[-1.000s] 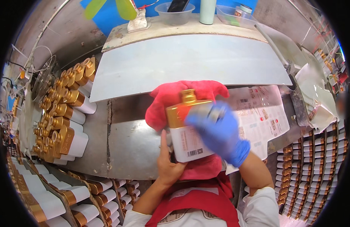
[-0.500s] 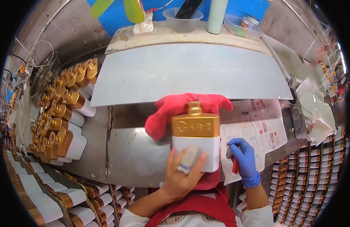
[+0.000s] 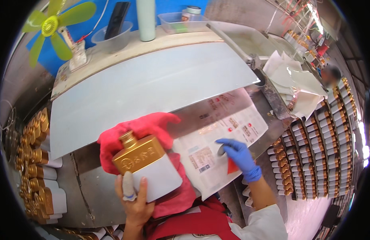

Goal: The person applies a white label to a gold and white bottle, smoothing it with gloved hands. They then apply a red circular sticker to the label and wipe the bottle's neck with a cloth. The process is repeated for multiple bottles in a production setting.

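On red cloth (image 3: 157, 126), the left hand (image 3: 136, 204) grips a bottle (image 3: 151, 168), its visible white side bare as yet; the right hand (image 3: 239, 156) pinches something dark (image 3: 221, 151).

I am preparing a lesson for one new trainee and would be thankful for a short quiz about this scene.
1. Multiple choice: which hand wears the blue glove? A) left; B) right; C) both.
2. Fill in: the left hand holds a bottle over a cloth whose colour is ____.
3. True or false: the bottle is white at its neck and gold at its base.

Key: 1. B, the right hand. 2. Red. 3. False; it is gold at its neck and white at its base.
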A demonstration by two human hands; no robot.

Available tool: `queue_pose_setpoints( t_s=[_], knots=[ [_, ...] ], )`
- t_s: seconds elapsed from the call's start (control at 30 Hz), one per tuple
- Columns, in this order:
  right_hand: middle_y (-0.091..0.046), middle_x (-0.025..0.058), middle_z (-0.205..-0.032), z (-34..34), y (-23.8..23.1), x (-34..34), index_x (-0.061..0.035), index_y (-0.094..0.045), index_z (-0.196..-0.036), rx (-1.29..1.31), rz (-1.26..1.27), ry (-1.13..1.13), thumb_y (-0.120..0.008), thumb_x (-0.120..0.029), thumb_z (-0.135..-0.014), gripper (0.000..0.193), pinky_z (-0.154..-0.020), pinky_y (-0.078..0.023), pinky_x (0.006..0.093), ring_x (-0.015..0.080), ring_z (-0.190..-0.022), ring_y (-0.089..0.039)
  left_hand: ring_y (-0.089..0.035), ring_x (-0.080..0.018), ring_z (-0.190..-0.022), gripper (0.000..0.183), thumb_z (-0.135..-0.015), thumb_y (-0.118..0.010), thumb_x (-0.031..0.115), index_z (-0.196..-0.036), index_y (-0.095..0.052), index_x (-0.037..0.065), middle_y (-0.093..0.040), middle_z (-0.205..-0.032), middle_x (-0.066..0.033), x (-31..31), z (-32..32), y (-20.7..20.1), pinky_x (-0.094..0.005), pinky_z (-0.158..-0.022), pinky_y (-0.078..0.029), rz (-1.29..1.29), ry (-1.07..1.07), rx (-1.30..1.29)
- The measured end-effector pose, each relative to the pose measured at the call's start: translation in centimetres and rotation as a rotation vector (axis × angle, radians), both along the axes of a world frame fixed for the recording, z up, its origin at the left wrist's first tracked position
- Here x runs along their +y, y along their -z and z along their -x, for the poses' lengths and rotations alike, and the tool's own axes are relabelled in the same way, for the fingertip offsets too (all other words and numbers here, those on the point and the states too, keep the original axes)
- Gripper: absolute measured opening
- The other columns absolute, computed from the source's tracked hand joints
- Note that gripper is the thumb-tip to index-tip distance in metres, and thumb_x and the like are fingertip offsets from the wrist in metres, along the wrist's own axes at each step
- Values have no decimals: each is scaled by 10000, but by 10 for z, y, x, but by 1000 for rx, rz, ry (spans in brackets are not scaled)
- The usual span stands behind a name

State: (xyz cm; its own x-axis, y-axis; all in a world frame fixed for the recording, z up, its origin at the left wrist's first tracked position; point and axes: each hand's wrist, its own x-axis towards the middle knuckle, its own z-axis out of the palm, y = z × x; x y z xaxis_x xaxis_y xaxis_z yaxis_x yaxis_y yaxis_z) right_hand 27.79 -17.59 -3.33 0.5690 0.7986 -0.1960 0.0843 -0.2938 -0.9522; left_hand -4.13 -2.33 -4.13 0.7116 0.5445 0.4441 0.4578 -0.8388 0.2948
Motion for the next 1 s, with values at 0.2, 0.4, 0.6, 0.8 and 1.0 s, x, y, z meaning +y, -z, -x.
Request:
queue_pose_setpoints(
  t_s=[0.2,0.4,0.6,0.8,1.0],
  knots=[
    [-662,24,-785,-131,19,-65,3,-702,-1039,-237,160,360,-649,-175,-881,244,-608,-464,228,80,-651,-568,-305,-538,-1297,660,-697,-744,110,-1319,-522,107,-330,-1441,-300,-3,1,7,-592,-1040,-304,47,-20,-22],
    [-677,88,-851,-186,25,-114,-9,-676,-1097,-463,270,442,-734,-242,-804,379,-707,-509,279,152,-740,-636,-260,-510,-1353,759,-692,-713,71,-1397,-432,66,-263,-1483,-311,-1,3,15,-568,-1082,-239,-28,-10,-26],
    [-655,167,-1081,-162,20,-116,-56,-585,-1254,-687,542,450,-817,-394,-681,704,-877,-496,372,281,-1013,-637,-297,-527,-1309,725,-724,-666,97,-1406,-419,118,-269,-1474,-292,-3,3,22,-607,-1030,-292,-36,-53,-38],
    [-578,207,-1248,-157,13,-102,-56,-471,-1364,-692,627,427,-841,-439,-629,908,-957,-460,402,329,-1142,-571,-295,-527,-1312,745,-733,-655,95,-1429,-391,119,-253,-1473,-315,-4,9,27,-616,-1033,-285,-23,-72,17],
    [-542,261,-1272,-176,24,-100,-18,-428,-1383,-736,673,425,-856,-462,-595,1001,-972,-451,416,364,-1181,-541,-248,-502,-1373,771,-705,-681,33,-1412,-384,-42,-307,-1448,-351,-1,18,40,-514,-1116,-205,40,-18,-54]
  ],
)
